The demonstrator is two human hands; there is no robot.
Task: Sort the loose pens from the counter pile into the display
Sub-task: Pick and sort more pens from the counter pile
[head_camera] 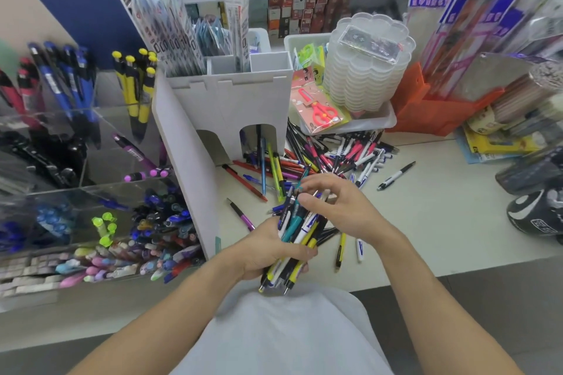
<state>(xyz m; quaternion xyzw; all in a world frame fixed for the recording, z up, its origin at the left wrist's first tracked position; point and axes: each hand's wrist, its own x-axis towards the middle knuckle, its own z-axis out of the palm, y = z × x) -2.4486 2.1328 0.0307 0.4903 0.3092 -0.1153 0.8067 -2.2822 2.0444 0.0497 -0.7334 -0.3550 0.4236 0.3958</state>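
My left hand [268, 248] grips a thick bundle of pens [297, 234], tips pointing down toward me over the counter's front edge. My right hand [338, 207] reaches over the bundle's top, fingers curled among the upper ends of the pens. Behind my hands, a loose pile of pens [320, 158] in red, white, black and yellow spreads over the counter. The clear acrylic display [91, 186] stands at the left, its compartments holding blue, yellow, pink, black and pastel pens.
A white castle-shaped holder [231, 106] stands between display and pile. Behind the pile sits a white tray [387, 119] with stacked clear boxes and red scissors. Single pens [396, 176] lie on the counter [441, 222] at right. Dark rolls and packaged goods crowd the right edge.
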